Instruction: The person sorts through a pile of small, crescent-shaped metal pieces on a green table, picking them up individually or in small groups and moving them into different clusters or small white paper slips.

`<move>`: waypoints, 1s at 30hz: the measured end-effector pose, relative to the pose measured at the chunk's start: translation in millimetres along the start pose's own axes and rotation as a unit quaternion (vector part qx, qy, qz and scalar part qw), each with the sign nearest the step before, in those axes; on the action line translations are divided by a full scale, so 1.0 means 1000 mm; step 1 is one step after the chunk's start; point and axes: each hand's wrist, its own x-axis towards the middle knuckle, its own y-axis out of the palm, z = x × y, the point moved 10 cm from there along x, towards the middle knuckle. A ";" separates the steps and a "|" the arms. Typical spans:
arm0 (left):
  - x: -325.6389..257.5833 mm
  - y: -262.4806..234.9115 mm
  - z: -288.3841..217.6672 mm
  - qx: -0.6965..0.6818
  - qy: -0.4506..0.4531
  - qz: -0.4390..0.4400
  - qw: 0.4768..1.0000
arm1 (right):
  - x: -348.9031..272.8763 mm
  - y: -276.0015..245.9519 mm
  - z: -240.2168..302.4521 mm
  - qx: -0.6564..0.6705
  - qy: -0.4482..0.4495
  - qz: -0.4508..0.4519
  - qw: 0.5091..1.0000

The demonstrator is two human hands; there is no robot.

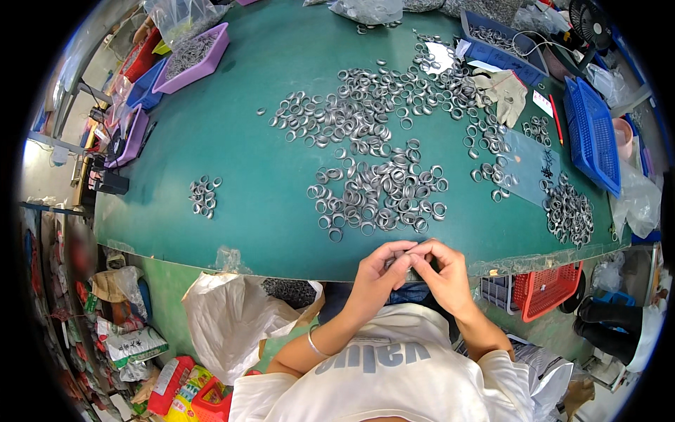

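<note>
My left hand point(378, 278) and my right hand point(446, 274) meet at the front edge of the green table point(246, 176). Their fingertips are pinched together on a small grey metal ring point(390, 262), mostly covered by the fingers. Just beyond them lies a loose heap of metal rings point(383, 193), and behind it spreads a second, wider heap point(351, 112). A small cluster of rings point(204, 195) sits apart on the left. At the right, more rings are piled densely point(569, 214) beside a clear plastic bag point(527, 165).
Purple trays point(193, 60) stand at the far left. Along the right are a blue basket point(590, 133), a blue bin point(503, 53), a work glove point(506, 95), a red pen point(556, 119) and a fan point(589, 24). A red basket point(548, 288) and a white sack point(232, 316) are below the table edge.
</note>
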 end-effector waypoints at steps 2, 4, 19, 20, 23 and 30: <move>0.002 -0.009 0.013 -0.106 -0.023 0.027 0.994 | 0.008 -0.013 0.017 -0.078 -0.060 -0.045 0.994; -0.001 -0.011 0.015 -0.210 -0.046 0.051 0.975 | 0.019 -0.025 0.038 -0.185 -0.092 -0.122 0.971; -0.007 -0.017 -0.005 0.035 0.019 -0.041 0.998 | -0.004 0.027 -0.019 0.146 0.116 0.087 0.979; -0.004 -0.022 0.004 -0.049 0.004 -0.046 0.998 | -0.002 0.026 -0.014 0.145 0.115 0.086 0.979; -0.007 -0.028 0.010 -0.197 -0.041 -0.034 0.979 | 0.023 -0.011 0.051 -0.263 -0.176 -0.111 0.942; -0.010 -0.016 0.024 -0.302 -0.139 0.024 0.943 | 0.049 0.005 0.048 -0.379 -0.235 -0.087 0.891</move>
